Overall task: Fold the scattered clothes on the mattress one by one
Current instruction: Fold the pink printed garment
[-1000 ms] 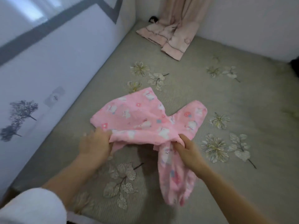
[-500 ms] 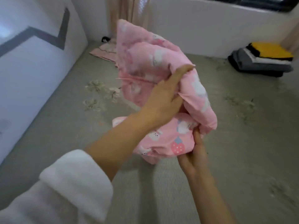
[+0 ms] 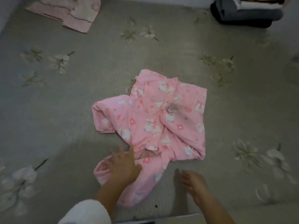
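A pink printed garment (image 3: 158, 120) with white animals and red flowers lies crumpled in the middle of the grey-green flowered mattress (image 3: 64, 110). My left hand (image 3: 123, 165) lies with spread fingers on the garment's near edge, beside a turned-out cuff. My right hand (image 3: 192, 181) hovers just to the right of the garment's near end, fingers relaxed, holding nothing. A second, paler pink garment (image 3: 72, 12) lies spread at the far left of the mattress.
A stack of folded clothes (image 3: 246, 12), grey, white and yellow, sits at the far right corner by the wall. A white wall edges the mattress at the far left. A white sleeve covers my left forearm.
The pink garment was held up in both hands; it now lies on the mattress. Both hands have let go of it, and my view has tilted down.
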